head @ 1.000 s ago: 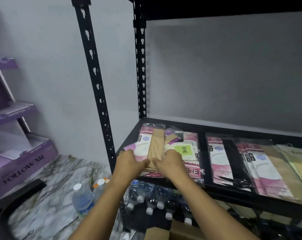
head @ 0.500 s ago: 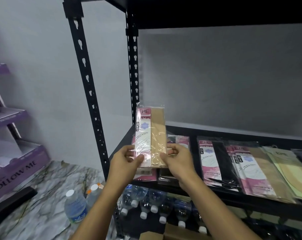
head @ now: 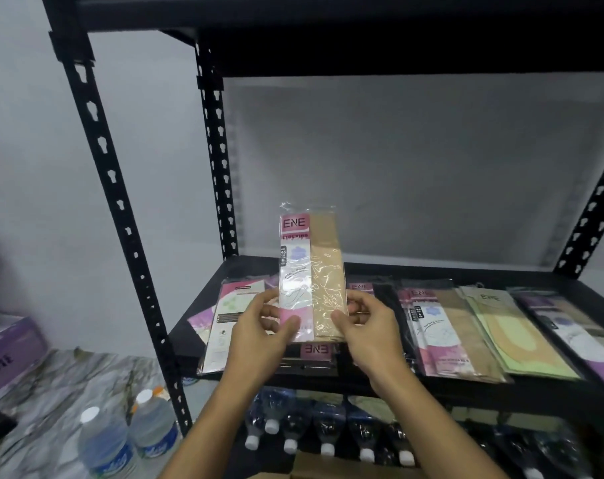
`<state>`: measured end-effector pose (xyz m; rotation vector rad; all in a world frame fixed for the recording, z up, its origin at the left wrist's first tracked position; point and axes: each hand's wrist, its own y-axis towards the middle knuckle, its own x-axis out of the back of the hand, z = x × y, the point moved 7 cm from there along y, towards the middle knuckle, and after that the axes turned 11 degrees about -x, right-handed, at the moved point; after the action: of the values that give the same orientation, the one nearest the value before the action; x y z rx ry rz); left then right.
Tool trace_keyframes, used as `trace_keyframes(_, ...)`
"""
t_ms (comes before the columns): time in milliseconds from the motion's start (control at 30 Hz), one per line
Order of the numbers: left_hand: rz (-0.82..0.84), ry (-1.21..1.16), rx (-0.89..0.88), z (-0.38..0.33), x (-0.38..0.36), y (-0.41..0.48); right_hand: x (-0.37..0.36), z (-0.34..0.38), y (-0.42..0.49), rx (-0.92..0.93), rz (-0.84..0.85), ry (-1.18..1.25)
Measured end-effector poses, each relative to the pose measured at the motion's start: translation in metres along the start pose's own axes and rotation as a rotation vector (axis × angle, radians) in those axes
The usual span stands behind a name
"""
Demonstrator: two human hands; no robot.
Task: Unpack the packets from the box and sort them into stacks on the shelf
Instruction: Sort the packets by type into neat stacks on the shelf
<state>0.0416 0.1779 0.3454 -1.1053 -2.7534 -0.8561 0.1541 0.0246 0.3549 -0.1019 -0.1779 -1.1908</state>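
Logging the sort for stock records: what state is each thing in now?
Beige packet: upright, held above the shelf.
Left hand: pinches the packet's lower left edge.
Right hand: pinches its lower right edge.
Shelf packets: lying flat, overlapping.
Water bottles: capped, upright.

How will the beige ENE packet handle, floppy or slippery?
Probably fairly stiff: the beige packet stands upright though the left hand and right hand pinch only its bottom end. Likely slippery: its clear wrap is glossy and wrinkled. Seems light: a loose pinch holds it.
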Motion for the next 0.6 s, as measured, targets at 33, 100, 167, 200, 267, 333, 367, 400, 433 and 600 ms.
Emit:
trace_keyframes(33, 0.018, -0.004, -0.008, -0.005, -0.009, 0.0, 0.009, -0.002, 0.001, -0.001, -0.021, -0.007)
trace_keyframes(100, 0.05, -0.004, -0.026, -0.013, -0.029, 0.0, 0.027, -0.01, 0.003, -0.023, -0.045, -0.006)
trace_keyframes(167, 0.081, -0.006, -0.027, -0.02, -0.051, -0.001, 0.047, -0.016, 0.005, -0.038, -0.07, -0.016)
trace_keyframes(200, 0.1, -0.006, -0.028, -0.023, -0.062, -0.001, 0.059, -0.019, 0.007, -0.038, -0.091, -0.025)
trace_keyframes(267, 0.142, -0.004, -0.029, -0.029, -0.085, -0.001, 0.081, -0.023, 0.009, -0.036, -0.14, -0.041)
trace_keyframes(333, 0.18, -0.001, -0.03, -0.033, -0.107, -0.002, 0.103, -0.026, 0.01, -0.033, -0.186, -0.07)
trace_keyframes(367, 0.198, -0.001, -0.028, -0.036, -0.118, -0.002, 0.113, -0.028, 0.011, -0.037, -0.208, -0.087)
trace_keyframes(400, 0.215, 0.0, -0.027, -0.039, -0.128, -0.002, 0.123, -0.03, 0.012, -0.044, -0.227, -0.107)
trace_keyframes(433, 0.234, 0.005, -0.029, -0.042, -0.138, -0.002, 0.132, -0.033, 0.014, -0.051, -0.245, -0.126)
trace_keyframes(600, 0.318, 0.052, -0.047, -0.052, -0.185, -0.008, 0.173, -0.053, 0.022, -0.127, -0.293, -0.174)
